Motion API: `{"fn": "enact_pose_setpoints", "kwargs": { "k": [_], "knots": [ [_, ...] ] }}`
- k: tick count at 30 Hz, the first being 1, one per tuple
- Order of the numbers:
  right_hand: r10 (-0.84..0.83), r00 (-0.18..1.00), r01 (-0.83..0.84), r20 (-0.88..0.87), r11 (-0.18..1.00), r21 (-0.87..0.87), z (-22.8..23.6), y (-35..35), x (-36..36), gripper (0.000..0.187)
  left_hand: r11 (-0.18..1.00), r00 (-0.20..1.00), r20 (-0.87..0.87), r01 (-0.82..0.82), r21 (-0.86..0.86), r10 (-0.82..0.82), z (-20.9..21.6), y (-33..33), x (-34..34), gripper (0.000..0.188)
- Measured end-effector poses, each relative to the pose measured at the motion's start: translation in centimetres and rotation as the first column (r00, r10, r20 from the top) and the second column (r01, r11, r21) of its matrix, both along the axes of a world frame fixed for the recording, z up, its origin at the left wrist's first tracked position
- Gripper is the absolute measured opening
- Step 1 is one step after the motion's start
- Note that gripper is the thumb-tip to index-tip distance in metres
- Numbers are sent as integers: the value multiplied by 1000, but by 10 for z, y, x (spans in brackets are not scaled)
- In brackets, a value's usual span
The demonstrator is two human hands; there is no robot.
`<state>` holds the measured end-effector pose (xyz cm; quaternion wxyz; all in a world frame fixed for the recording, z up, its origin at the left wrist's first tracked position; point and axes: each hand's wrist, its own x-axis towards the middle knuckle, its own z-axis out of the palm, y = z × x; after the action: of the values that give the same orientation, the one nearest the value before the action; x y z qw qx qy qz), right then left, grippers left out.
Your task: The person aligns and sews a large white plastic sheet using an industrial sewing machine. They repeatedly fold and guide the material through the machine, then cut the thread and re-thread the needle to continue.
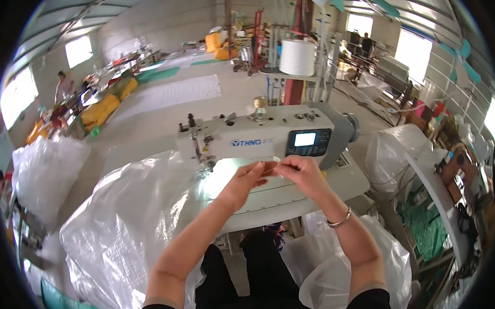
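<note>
My left hand (pixel 244 180) and my right hand (pixel 300 171) are close together above the bed of a white sewing machine (pixel 220 148). Both have thumb and fingertips pinched, and a thin pale thread (pixel 269 170) appears to run between them. Its ends are too fine to follow. To the left of my left hand, the needle area is brightly lit. A large sheet of clear plastic (pixel 130 221) spreads from there over the table's left side and down. Just behind my right hand is the machine's control panel (pixel 309 141) with its lit screen.
A big white thread cone (pixel 298 57) stands on a stand behind the machine. More clear plastic (pixel 358 267) hangs by my right leg. Another machine (pixel 458 170) is at the right, and a plastic bundle (pixel 48 169) at the left. Two people are far off.
</note>
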<state>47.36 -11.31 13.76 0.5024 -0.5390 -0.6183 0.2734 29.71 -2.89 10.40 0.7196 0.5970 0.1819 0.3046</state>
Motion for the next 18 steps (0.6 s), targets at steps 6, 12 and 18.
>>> {"fn": "enact_pose_setpoints", "kwargs": {
  "k": [6, 12, 18],
  "knots": [
    [50, 996, -54, -71, 998, -43, 17, 8, -20, 20, 962, 982, 185, 82, -261, -33, 1, -18, -22, 41],
    [35, 999, -36, -16, 999, -26, 22, 8, -30, 19, 959, 984, 161, -31, -281, 79, 6, -11, -35, 40],
    [45, 999, -45, 16, 999, -22, 18, 13, -25, 19, 969, 980, 157, -87, -229, 125, 5, -2, -36, 28]
  ]
}}
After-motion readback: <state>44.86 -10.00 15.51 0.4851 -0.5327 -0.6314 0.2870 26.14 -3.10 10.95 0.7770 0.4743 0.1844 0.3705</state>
